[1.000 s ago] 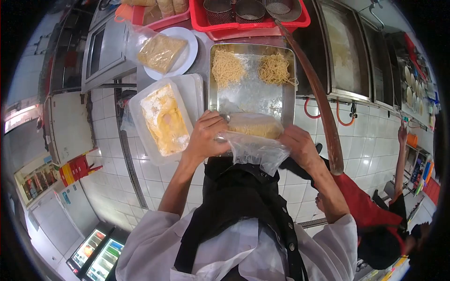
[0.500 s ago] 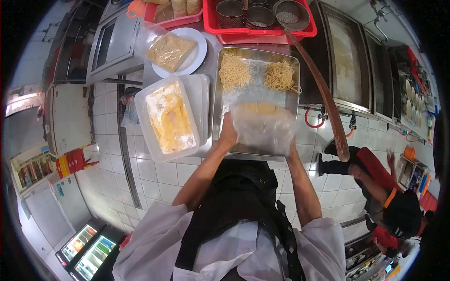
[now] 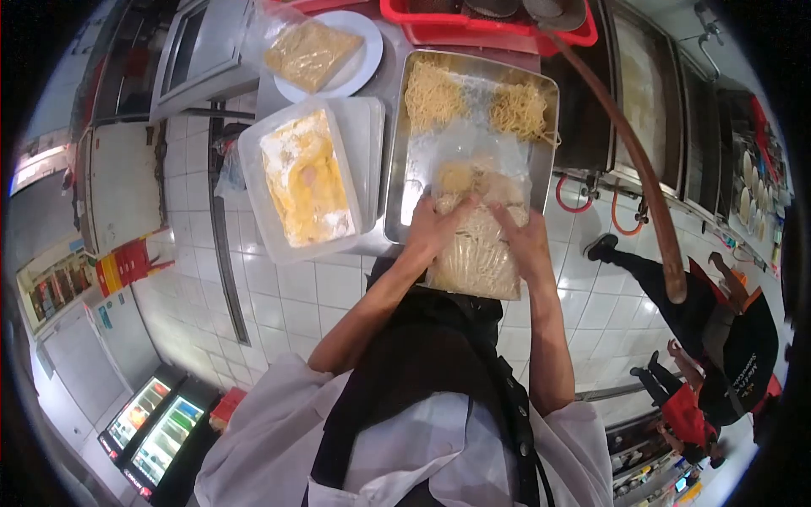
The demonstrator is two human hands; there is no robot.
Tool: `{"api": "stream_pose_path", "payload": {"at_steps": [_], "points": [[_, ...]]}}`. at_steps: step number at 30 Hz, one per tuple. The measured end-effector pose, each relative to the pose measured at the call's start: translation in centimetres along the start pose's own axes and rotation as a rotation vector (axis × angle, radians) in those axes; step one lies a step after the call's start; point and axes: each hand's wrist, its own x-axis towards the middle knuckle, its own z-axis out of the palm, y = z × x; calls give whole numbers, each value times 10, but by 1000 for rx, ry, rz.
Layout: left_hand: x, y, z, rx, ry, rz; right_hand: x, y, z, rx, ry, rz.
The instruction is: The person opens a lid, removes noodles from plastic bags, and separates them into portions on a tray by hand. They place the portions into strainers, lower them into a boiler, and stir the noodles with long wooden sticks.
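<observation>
Clear plastic encloses the bag of noodles at the centre of the frame. It lies across the near part of the metal tray; its lower end projects past the tray's near edge. Grip state: my left hand and my right hand grasp the bag by its two sides, thumbs on top of the film; the underside is hidden, so I cannot tell whether it touches the tray.

Surroundings: beyond the bag, a left noodle portion and a right noodle portion occupy the tray's far corners. Left of centre, a plastic tub holds a yellow mass dusted white. Upper left, a white plate supports a second bag.

Obstructions: a red basket bounds the top of the frame. From it, a wooden handle slants down the right side, apart from my right hand.
</observation>
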Motion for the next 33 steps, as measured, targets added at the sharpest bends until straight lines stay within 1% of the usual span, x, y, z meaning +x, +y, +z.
{"api": "stream_pose_path", "payload": {"at_steps": [2,3,4,6,7,8,9,10,12,13,14,15,16,17,18,19,20,22,23,25,26,28,29,30,32,33], "points": [[-9,6,1,20,28,88,-9,-14,-4,-22,-5,11],[-11,5,2,17,29,80,-17,-19,-2,26,20,-81],[-11,4,3,5,53,89,-14,-25,-2,22,19,-79],[-22,3,5,-8,70,86,-15,-31,-2,-47,0,191],[-25,7,7,-33,50,5,-22,-26,-3,-55,-2,193],[-15,17,7,-55,32,-43,-18,-27,-1,-139,76,-22],[-8,25,6,-58,34,-23,-14,-28,1,-220,154,-229],[-17,25,6,-106,-4,-45,-22,-29,-4,-224,146,-212],[-42,29,7,-158,-42,-79,-44,-66,-12,-178,102,36],[-52,38,9,-206,-79,-70,-49,-67,-16,-332,146,-223],[-62,43,11,-258,-114,-73,-57,-74,-19,-337,144,-225],[-69,45,13,-422,-200,-104,-68,-83,-22,-379,158,-210],[-76,45,12,-431,-197,-114,-78,-91,-25,-422,170,-194],[-80,45,11,-452,-316,-13,-85,-95,-29,-431,164,-193],[-82,47,10,-473,-432,90,-92,-98,-34,-473,221,-260],[-83,48,8,-440,-501,73,-98,-102,-36,-515,275,-326],[-84,48,10,-452,-494,72,-103,-109,-36,-499,302,-291],[-85,51,16,-428,-489,195,-106,-106,-41,-388,324,-207],[-87,54,13,-437,-484,198,-104,-102,-43,-396,318,-211],[-89,61,7,-475,-394,227,-101,-89,-46,-363,277,-317],[-88,59,4,-478,-401,229,-99,-86,-45,-368,283,-317],[-81,51,-4,-456,-269,223,-93,-83,-38,-164,53,-420],[-81,49,-10,-486,-231,182,-90,-77,-32,21,-73,-357],[-79,44,-13,-481,-230,188,-86,-72,-26,25,-73,-363],[-75,33,-19,-571,-142,67,-78,-67,-12,-41,-94,-170],[-75,29,-24,-573,-163,1,-77,-70,-5,-37,-94,-175]]}}
